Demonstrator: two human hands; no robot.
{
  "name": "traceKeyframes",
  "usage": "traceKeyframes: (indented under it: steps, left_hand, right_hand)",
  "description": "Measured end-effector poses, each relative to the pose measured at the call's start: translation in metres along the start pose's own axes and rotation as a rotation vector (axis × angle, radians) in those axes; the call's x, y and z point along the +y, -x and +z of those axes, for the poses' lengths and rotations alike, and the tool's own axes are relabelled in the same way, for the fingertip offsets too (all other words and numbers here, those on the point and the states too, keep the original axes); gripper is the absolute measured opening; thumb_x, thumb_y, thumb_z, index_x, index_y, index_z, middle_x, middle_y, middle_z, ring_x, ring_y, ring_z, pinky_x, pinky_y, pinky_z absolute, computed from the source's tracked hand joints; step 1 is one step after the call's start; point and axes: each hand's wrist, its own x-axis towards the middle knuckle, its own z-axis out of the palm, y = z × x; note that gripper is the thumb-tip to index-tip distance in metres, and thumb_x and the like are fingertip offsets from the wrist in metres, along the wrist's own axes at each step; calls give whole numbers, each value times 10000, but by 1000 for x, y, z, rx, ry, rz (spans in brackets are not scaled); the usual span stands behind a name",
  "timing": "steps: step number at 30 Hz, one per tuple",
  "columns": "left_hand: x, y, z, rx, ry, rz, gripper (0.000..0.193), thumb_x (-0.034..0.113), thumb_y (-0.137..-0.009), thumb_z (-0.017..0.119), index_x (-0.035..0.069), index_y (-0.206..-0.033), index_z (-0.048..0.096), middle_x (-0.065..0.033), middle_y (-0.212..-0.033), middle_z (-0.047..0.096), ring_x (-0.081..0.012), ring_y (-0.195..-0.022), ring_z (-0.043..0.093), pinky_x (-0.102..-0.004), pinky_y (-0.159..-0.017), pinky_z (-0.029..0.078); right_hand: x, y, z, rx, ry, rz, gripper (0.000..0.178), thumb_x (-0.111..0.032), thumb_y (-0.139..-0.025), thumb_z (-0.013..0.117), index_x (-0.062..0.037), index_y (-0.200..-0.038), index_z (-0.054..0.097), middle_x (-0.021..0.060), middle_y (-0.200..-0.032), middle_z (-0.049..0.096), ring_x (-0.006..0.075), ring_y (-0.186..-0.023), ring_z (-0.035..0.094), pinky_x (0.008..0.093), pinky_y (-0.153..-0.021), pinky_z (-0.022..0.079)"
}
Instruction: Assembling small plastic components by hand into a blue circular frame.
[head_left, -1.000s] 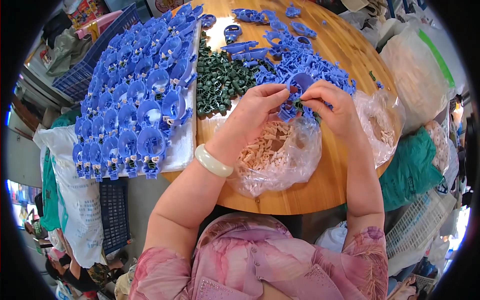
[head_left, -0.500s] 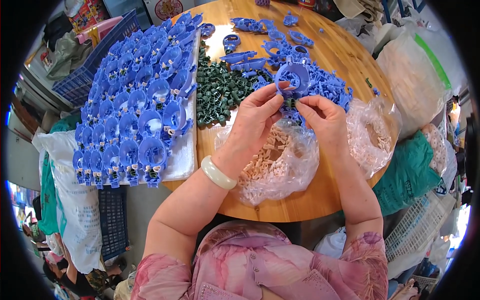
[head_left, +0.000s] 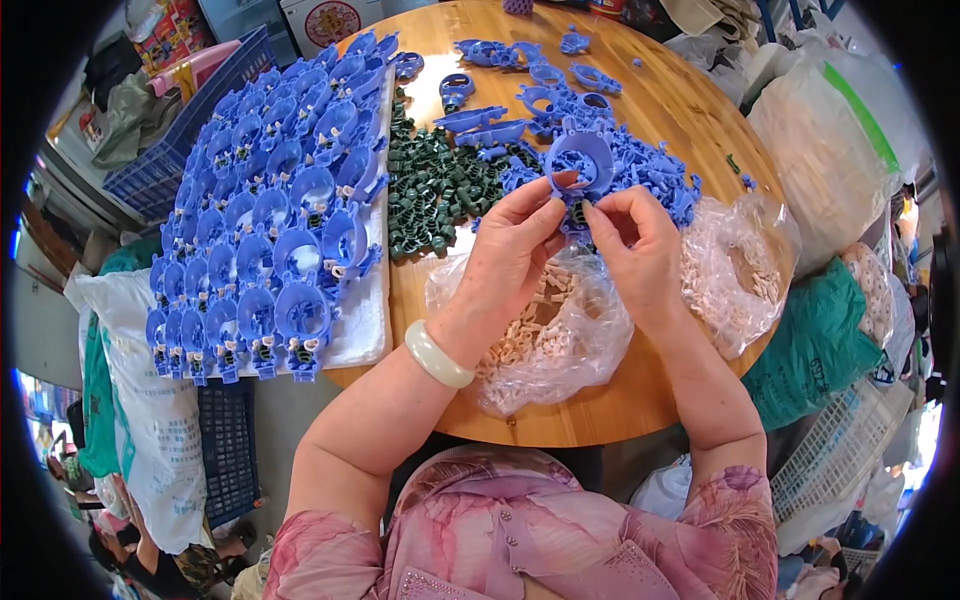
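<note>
A: My grip?

B: Left hand (head_left: 515, 242) pinches the blue ring part (head_left: 582, 142) low on its left side, thumb against fingers. Right hand (head_left: 645, 250): thumb and forefinger pinch the right side of its foot, beside a dark green piece (head_left: 578, 214). Fingertips crowd the joint; I can't tell if that piece sits fully home.

A: Part's place, against the near bag of peach pieces (head_left: 595, 335)?

B: At the bag's far edge in my view, ring opening facing me. Height over the bag: can't tell.

A: How do I work this well?

B: My judgement: left does the holding, close to the foot, so the ring wall doesn't flex. Right thumb pushes square; a slanted push would likely cock the piece. I'd check the joint before easing off.

A: Further out?

B: Beyond the bag: heap of small blue pieces (head_left: 650, 172). Beyond and left of it: dark green heap (head_left: 435, 190). Right of it: second clear bag (head_left: 705, 270), peach pieces too. Left of it: white-covered tray (head_left: 358, 335), rows of blue ring units (head_left: 302, 290). I'd keep my pale bangle (head_left: 430, 358) off that tray's edge.
</note>
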Motion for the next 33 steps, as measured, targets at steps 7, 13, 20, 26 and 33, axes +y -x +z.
traceKeyframes:
  steps: [7,13,20,26,33]
  left_hand:
    - [-2,2,1,20,10,3,254,49,-895,525,68,-1141,586,14,-996,612,-48,-800,548,-215,-684,466]
    - [-3,3,1,40,-7,2,246,57,-898,525,69,-1136,589,12,-958,610,-48,-790,547,-211,-677,468]
    - [-1,2,3,59,36,-4,230,86,-902,535,69,-1125,591,22,-903,608,-40,-728,539,-194,-642,468]
    - [5,1,2,81,13,-4,224,103,-907,532,77,-1122,592,17,-904,613,-46,-759,563,-201,-651,486]
    - [4,0,-3,39,59,-56,229,142,-903,547,60,-1114,583,-1,-912,629,-52,-748,583,-222,-641,517]
  right_hand:
    - [4,-1,2,20,48,-43,128,-48,-779,657,-45,-835,543,33,-765,507,103,-592,488,250,-515,399]
    - [8,0,6,-2,154,-191,136,-21,-772,637,-57,-854,535,58,-808,500,158,-624,509,269,-521,414]
    - [4,-2,1,-15,203,-293,99,-46,-778,641,-54,-854,577,79,-818,529,218,-677,563,292,-549,449]
    - [2,0,3,-118,373,-363,96,-130,-796,637,-93,-884,626,51,-792,568,243,-635,594,316,-529,462]
    - [-4,-1,-3,-149,275,-338,117,-119,-802,629,-105,-918,622,59,-761,565,238,-616,585,312,-520,457]
